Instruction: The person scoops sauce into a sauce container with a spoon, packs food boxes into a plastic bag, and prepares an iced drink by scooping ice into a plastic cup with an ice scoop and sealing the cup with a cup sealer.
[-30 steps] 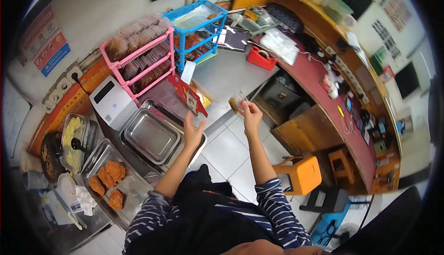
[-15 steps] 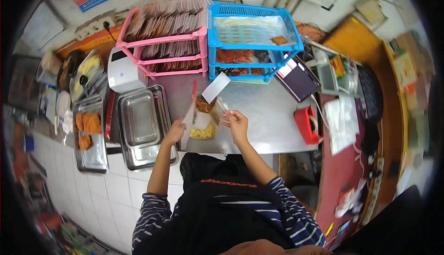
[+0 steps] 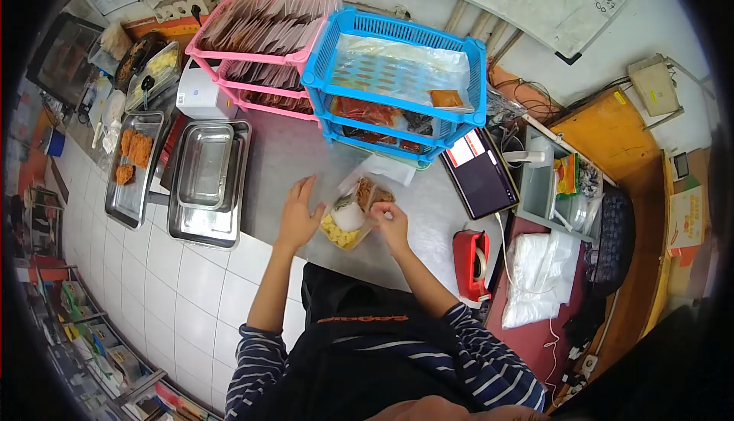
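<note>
On the metal table stands a food box [image 3: 342, 243] with a white dome of rice [image 3: 349, 216], yellow cubes [image 3: 336, 231] and brown shredded food [image 3: 370, 194]. My left hand [image 3: 300, 215] is just left of the box, apart from it, its fingers spread and holding nothing. At the box's right edge is my right hand [image 3: 391, 228], thumb and forefinger pinched together; whatever is between them is hidden. A pale sheet or flap [image 3: 391, 169] lies behind the box.
Blue stacked baskets [image 3: 397, 111] and pink ones [image 3: 260, 54] with many packets stand at the back. Left are metal trays [image 3: 206, 184] and a tray of fried pieces [image 3: 134, 169]. Right are a tablet [image 3: 483, 176], a red tape dispenser [image 3: 470, 264] and white plastic bags [image 3: 539, 276].
My left hand has let go of the pale flap and opened. The white card above the box is no longer upright. The clear item in my right hand no longer shows. The camera view has shifted.
</note>
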